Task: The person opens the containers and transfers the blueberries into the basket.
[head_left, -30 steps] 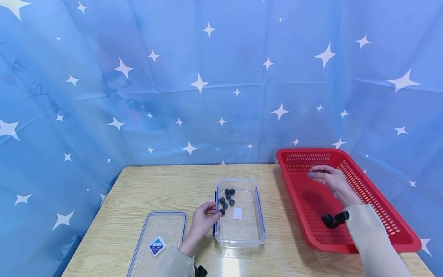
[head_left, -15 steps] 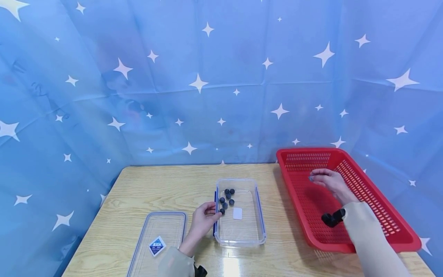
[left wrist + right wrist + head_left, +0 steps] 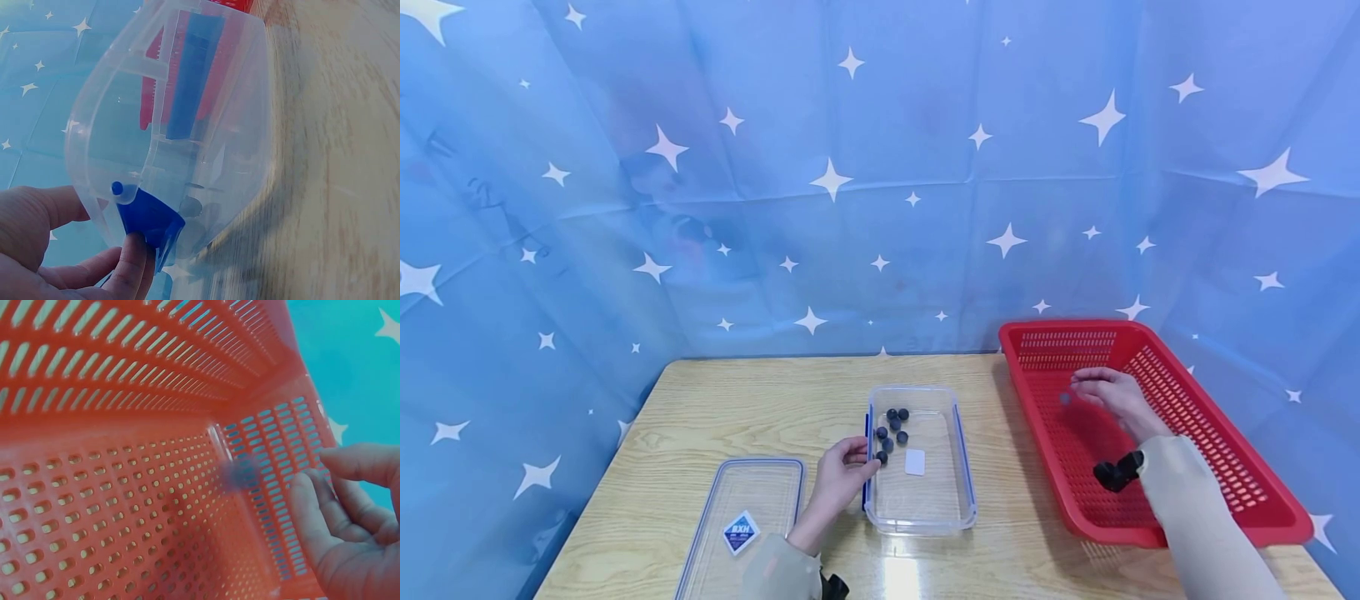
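Note:
My left hand [image 3: 842, 471] grips the left edge of a clear plastic food box [image 3: 925, 504]. In the left wrist view its fingers curl against a blue side latch [image 3: 150, 219], with the thumb at the rim. Several dark blueberries [image 3: 895, 425] lie along the box's left side, near a small white card [image 3: 914, 462]. My right hand [image 3: 1116, 393] is over the red basket [image 3: 1067, 492], thumb and fingertips parted. A blurred blueberry [image 3: 239, 475] is in mid-air just off those fingertips, inside the basket.
A clear lid [image 3: 760, 492] with a blue seal and a diamond label [image 3: 741, 533] lies left of my left forearm. The basket's slotted walls rise around my right hand. A starry blue curtain [image 3: 850, 275] hangs behind the wooden table [image 3: 760, 408].
My right hand has let go of the blueberry, which has dropped slightly away from the fingertips. The right forearm has shifted a little left. My left hand and the box have stayed put.

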The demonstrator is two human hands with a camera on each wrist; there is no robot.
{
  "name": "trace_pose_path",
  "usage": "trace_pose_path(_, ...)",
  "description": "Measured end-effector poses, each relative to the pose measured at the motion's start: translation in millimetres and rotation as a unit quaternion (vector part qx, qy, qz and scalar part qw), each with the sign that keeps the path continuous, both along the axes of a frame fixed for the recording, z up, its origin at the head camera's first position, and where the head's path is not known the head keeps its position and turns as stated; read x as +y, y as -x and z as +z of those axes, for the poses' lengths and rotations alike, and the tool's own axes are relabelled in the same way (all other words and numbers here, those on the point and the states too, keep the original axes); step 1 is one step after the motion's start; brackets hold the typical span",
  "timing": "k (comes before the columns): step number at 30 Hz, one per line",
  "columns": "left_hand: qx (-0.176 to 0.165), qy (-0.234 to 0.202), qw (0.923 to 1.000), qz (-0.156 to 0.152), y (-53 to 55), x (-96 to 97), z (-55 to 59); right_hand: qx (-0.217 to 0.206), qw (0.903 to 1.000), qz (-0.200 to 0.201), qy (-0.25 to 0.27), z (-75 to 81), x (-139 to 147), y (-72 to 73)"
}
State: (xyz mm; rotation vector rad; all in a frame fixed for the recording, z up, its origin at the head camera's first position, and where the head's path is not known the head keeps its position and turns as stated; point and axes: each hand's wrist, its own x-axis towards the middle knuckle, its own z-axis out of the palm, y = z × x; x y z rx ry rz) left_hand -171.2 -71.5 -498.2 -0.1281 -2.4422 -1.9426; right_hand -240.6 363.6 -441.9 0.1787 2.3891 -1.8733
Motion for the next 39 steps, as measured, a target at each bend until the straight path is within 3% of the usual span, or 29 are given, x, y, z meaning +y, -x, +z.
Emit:
trace_pose_path(4, -0.004, -0.006, 1.0000, -0.002, -0.4, 0.4, -0.2, -0.002, 1.0000, -0.007, -0.003, 2.4, -2.1, -1.4)
trace_pose_path(7, -0.007, -0.008, 0.9999, -0.004, -7.0, 1.7, 16.5, 0.004, 0.9999, -0.010, 0.003, 4.8, -5.8, -1.8)
trace_pose_path(11, -0.010, -0.009, 0.9999, -0.005, -8.0, 1.5, 19.6, 0.017, 0.9992, -0.011, 0.035, 11.6, -14.5, -1.1)
trace_pose_path(15, -0.005, -0.009, 0.9999, -0.004, -1.0, -0.7, 2.3, 0.036, 0.9963, -0.011, 0.077, 20.3, -26.3, 1.0)
trace_pose_path(24, -0.005, -0.006, 1.0000, -0.001, -0.4, -0.3, 1.5, 0.059, 0.9879, -0.015, 0.142, 35.0, -48.1, 1.4)
trace_pose_path(34, -0.002, -0.009, 1.0000, -0.003, -1.6, -0.3, 2.3, 0.075, 0.9908, 0.007, 0.113, 56.5, -76.1, 0.9)
trace_pose_path(39, -0.004, -0.010, 0.9999, -0.004, -1.8, -0.2, 2.6, 0.073, 0.9948, 0.010, 0.071, 63.3, -93.7, 2.8)
